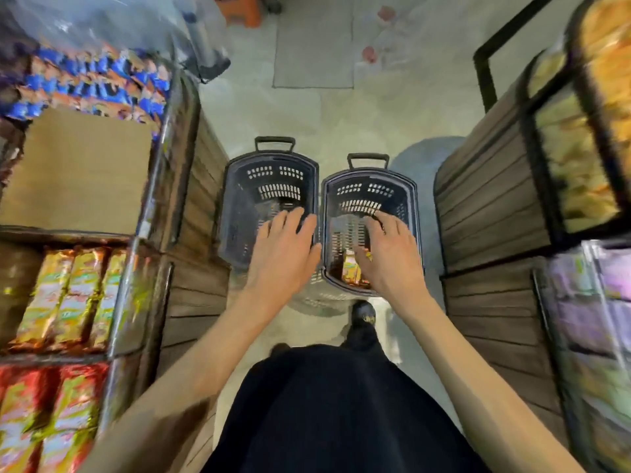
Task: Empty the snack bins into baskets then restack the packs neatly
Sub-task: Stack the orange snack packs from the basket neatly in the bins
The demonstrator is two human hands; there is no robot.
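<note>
A person is standing in a narrow aisle and looking down at two dark plastic baskets that are sitting side by side on the floor (pixel 324 114), their handles pointing away. The left hand (pixel 283 249) is reaching out over the left basket (pixel 239 206), its fingers straight, spread apart and holding nothing. The right hand (pixel 389 257) is hanging over the right basket (pixel 399 196) in the same way, fingers loosely spread and gripping nothing. A yellow snack pack (pixel 351 269) is lying at the near end of the right basket, partly hidden under the right hand; whether the hand is touching it cannot be told. On the person's left, wooden bins are holding rows of yellow packs (pixel 65 295) and, nearer, red packs (pixel 51 411), both standing on edge in tight rows. Farther along that side a sheet of cardboard (pixel 78 172) is lying flat, with blue packs (pixel 85 83) piled beyond it. On the right, more bins are showing blurred yellowish packs (pixel 573 158) and pale purple packs (pixel 601 302). A black shoe (pixel 363 319) is showing just behind the right basket, below the person's dark clothing (pixel 334 411).
</note>
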